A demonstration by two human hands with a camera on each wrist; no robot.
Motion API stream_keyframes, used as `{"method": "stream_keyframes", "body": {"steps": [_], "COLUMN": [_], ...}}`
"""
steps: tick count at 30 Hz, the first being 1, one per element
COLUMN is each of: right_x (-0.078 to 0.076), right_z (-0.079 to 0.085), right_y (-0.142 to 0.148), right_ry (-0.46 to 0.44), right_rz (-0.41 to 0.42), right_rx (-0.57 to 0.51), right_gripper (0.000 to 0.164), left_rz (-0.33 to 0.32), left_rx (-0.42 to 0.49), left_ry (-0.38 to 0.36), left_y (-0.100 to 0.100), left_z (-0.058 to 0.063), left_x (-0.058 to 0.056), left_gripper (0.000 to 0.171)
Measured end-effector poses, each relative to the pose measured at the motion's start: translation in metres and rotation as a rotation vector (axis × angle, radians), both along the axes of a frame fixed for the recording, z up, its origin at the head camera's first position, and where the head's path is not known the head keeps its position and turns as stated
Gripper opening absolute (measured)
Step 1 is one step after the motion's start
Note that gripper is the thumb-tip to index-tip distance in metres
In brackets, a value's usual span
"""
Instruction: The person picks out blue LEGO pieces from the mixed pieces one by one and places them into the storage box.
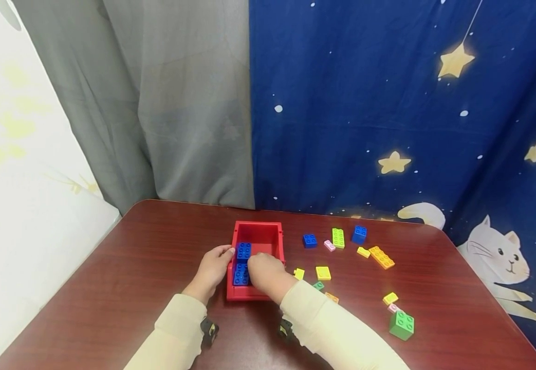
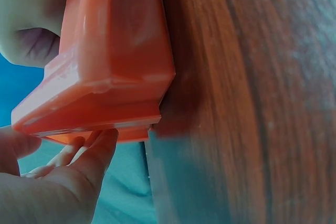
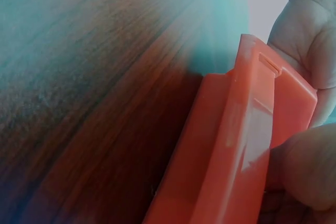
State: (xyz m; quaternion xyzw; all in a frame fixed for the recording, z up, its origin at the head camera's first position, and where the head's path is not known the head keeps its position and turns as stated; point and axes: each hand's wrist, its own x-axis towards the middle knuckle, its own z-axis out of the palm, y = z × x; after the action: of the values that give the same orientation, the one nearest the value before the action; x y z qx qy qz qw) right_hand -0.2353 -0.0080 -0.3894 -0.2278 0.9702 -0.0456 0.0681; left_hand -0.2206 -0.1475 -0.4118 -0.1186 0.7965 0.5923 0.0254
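Note:
A red plastic box (image 1: 242, 293) sits on the table, with two dark blue bricks, one farther back (image 1: 243, 251) and one nearer (image 1: 241, 275), along its left side. My left hand (image 1: 212, 270) holds the box's left wall. In the left wrist view its thumb is at the rim and its fingers (image 2: 100, 153) touch the outside. My right hand (image 1: 268, 275) reaches down inside the box, right beside the blue bricks, with curled fingers. Its fingertips are hidden in the head view, so whether it holds a brick does not show. The right wrist view shows that hand (image 3: 310, 166) behind the red wall.
Loose bricks lie right of the box: a blue one (image 1: 310, 240), a lime one (image 1: 338, 238), a taller blue one (image 1: 359, 234), an orange one (image 1: 381, 257), a yellow one (image 1: 323, 273) and a green one (image 1: 402, 325). Curtains (image 1: 295, 128) hang behind the table (image 1: 156, 246).

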Motion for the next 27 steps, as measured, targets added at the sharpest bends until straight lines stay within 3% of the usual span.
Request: {"method": "stream_keyframes", "body": {"steps": [27], "right_x": [0.0046], "right_z": [0.0021], "right_y": [-0.0015], "right_ry": [0.015], "right_rz": [-0.007], "right_rx": [0.019], "right_gripper": [0.031], "left_rz": [-0.005], "left_rx": [-0.007], "left_ry": [0.006], "left_y": [0.0001], "left_z": [0.0026], "left_x": [0.0007], "left_gripper": [0.047]}}
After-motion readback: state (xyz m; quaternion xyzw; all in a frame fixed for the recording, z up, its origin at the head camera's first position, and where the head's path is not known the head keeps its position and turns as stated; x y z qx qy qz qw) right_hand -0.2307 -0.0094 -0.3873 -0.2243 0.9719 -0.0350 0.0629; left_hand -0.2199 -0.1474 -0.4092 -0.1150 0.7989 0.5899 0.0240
